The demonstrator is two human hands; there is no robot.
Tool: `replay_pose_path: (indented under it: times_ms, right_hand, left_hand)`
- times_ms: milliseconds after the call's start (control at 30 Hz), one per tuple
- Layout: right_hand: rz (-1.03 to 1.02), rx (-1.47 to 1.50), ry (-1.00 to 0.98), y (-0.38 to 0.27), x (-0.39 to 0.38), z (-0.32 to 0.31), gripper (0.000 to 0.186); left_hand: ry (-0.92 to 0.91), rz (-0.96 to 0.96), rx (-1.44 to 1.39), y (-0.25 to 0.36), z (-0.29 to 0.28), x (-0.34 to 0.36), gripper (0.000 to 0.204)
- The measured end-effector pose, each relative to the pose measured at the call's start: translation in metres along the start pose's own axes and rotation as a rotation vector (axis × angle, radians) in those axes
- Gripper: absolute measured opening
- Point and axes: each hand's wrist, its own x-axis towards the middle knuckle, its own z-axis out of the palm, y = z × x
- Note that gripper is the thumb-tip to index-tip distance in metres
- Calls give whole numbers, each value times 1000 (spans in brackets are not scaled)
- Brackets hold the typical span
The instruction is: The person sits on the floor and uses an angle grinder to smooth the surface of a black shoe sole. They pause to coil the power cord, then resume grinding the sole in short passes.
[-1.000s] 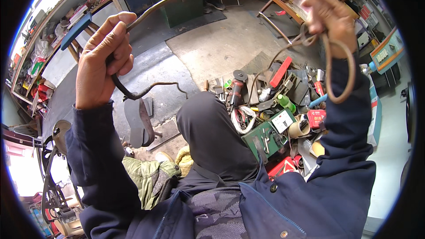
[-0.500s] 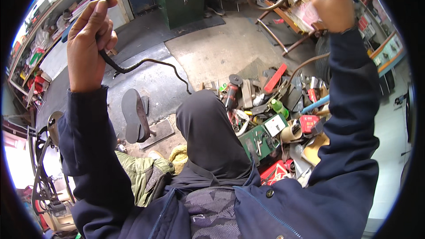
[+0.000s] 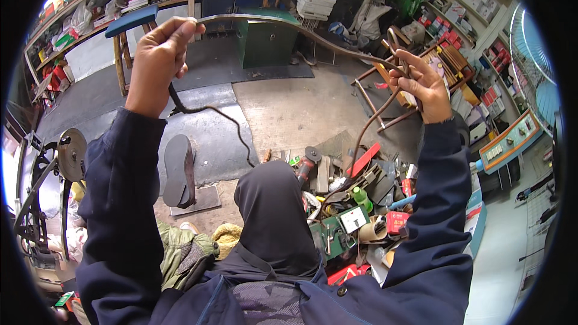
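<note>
A long, narrow dark brown strip (image 3: 241, 17), leather-like, is stretched in a shallow curve between my raised hands. My left hand (image 3: 158, 63), at upper left, pinches it between thumb and fingers; a thin dark tail hangs below that hand and trails toward the middle. At upper right my right hand (image 3: 426, 90) grips the strip between its fingers, where it makes a small upright loop. From there another length runs down to the tool heap. Below my left hand, an upturned shoe (image 3: 179, 171) shows its dark sole; what supports it is mostly hidden.
Tools and boxes lie heaped front right, including an angle grinder (image 3: 309, 161), a green bottle (image 3: 361, 197) and a green case (image 3: 331, 241). A hand-wheel machine (image 3: 72, 153) stands left. Behind are a blue stool (image 3: 132, 21), a green chest (image 3: 265, 45), a folding chair (image 3: 448, 66) and a fan (image 3: 536, 60).
My right hand has come down and slightly left, still with the strip. My left hand has shifted right and a little lower. The strip between them now shows fully, and the view has tilted up.
</note>
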Motion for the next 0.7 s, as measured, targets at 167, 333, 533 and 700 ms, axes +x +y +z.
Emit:
replay_pose_path:
  times_ms: [167,333,533,700]
  right_hand:
    - [-113,366,121,-4,-3,22,61]
    - [-25,439,48,-9,0,45,63]
    - [24,619,-6,12,-5,66,43]
    - [131,874,-23,40,-31,106,48]
  left_hand:
    - [-278,-190,131,-33,-13,1,20]
    - [-462,-49,258,-47,10,-5,15]
    - [-174,186,118,-21,35,-3,12]
    - [-104,217,117,7,34,-4,16]
